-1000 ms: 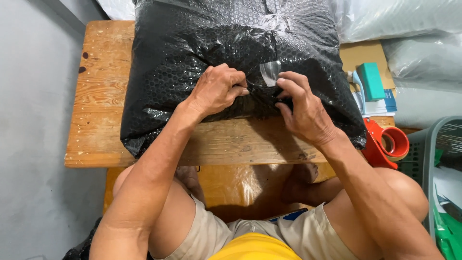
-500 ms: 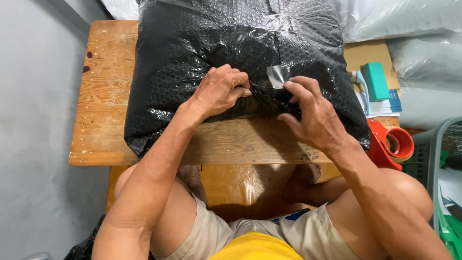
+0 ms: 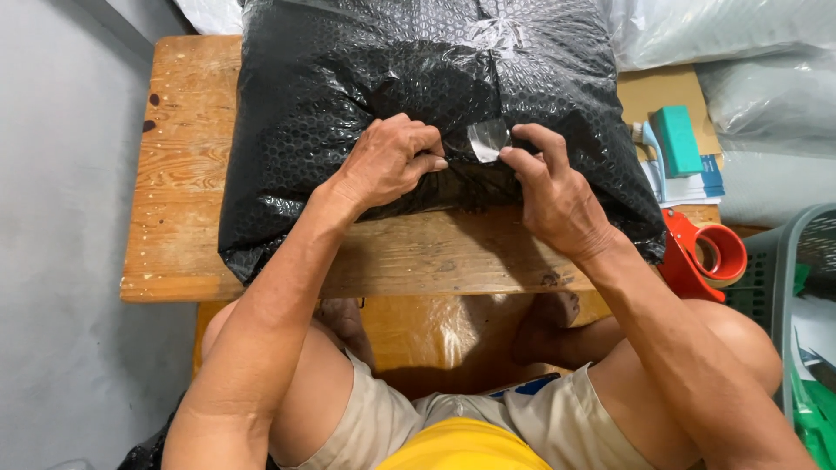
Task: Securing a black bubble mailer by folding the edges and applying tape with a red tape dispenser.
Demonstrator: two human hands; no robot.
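Hands: both rest on the near face of a black bubble-wrap parcel (image 3: 435, 96). My left hand (image 3: 387, 161) is clenched on a gathered fold of the wrap; my right hand (image 3: 553, 191) pinches a strip of clear tape (image 3: 488, 139) between thumb and forefinger, just beside the left knuckles.
Parcel: lies on the wooden table (image 3: 183, 174) under both hands, reaching away from me.
Doing it well: as I judge it, the fold must stay tight under the left hand while the tape goes down flat, pressed outward, no creases.
Tape dispenser: red (image 3: 705, 252), right of my right wrist, at the table's edge.
Containers: a grey basket (image 3: 784, 261) further right holds green and white things I cannot identify; clear plastic bags (image 3: 723, 30) beyond my right hand, contents indistinct.
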